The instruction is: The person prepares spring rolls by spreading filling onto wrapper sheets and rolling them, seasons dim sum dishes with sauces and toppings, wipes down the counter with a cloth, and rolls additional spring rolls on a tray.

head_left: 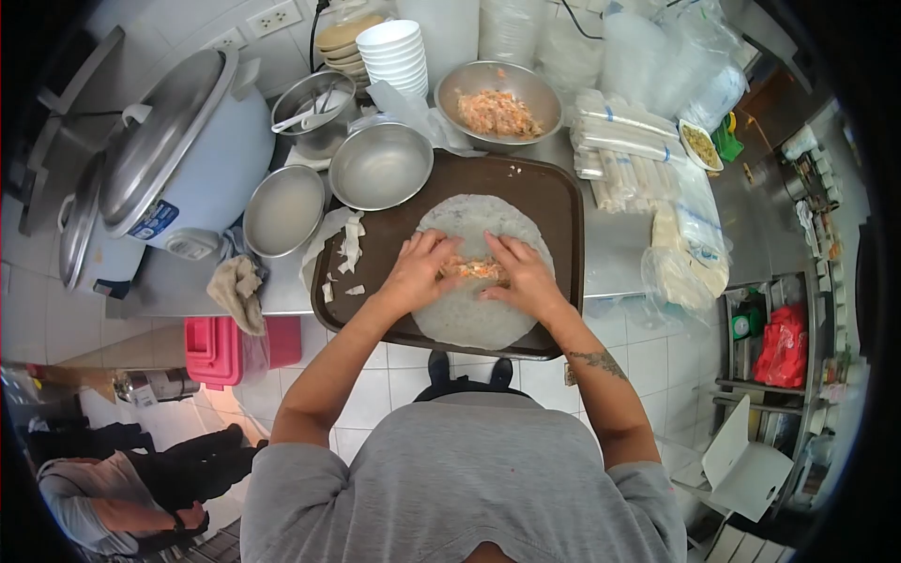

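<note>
A round, translucent rice paper wrapper (474,324) lies flat on a brown tray (375,202). Across its middle runs a short log of orange and pale minced filling (477,269). My left hand (420,272) cups the log's left end with curved fingers. At the opposite end, my right hand (524,281) grips the filling between thumb and fingers. Both palms rest low over the wrapper, and the ends of the filling are partly hidden under my fingers. Torn white wrapper scraps (351,246) lie on the tray's left side.
Behind the tray stands a metal bowl of filling (497,113). Two metal bowls (380,166) (284,212) and a large rice cooker (178,141) are at left. Stacked wrapped rolls (624,155) lie at right. A person (113,497) is at lower left, near a pink bin (212,352).
</note>
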